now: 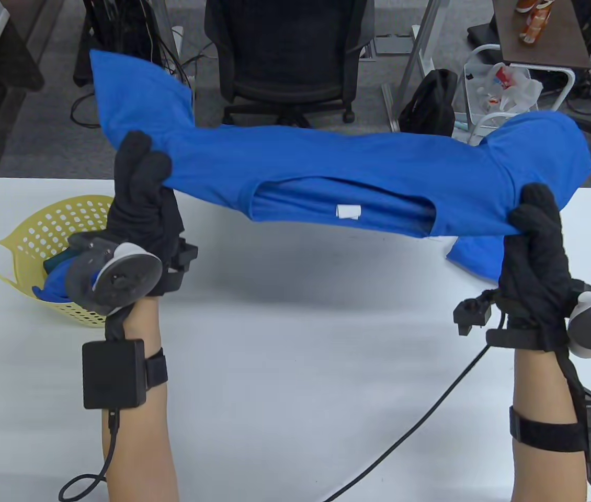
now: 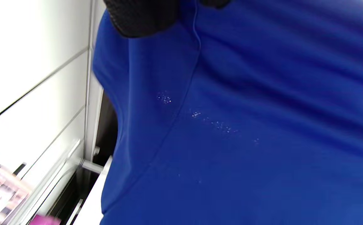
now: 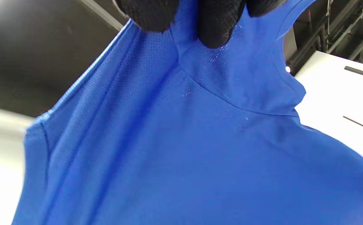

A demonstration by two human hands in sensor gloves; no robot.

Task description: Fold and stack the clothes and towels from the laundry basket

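Observation:
A blue T-shirt [image 1: 327, 172] is stretched in the air above the white table [image 1: 295, 376], its collar and white label facing the camera. My left hand [image 1: 141, 162] grips its left shoulder and my right hand [image 1: 533, 214] grips its right shoulder. The sleeves flare out beyond both hands. The shirt fills the left wrist view [image 2: 247, 125], with a gloved fingertip [image 2: 143, 15] at the top. In the right wrist view my fingers [image 3: 215, 22] pinch the fabric [image 3: 184, 140] by a seam.
A yellow laundry basket [image 1: 55, 230] stands at the table's left with blue and dark cloth inside. A black office chair [image 1: 287, 57] and a bag [image 1: 429, 104] stand beyond the far edge. A cable [image 1: 421, 418] lies on the table near my right arm.

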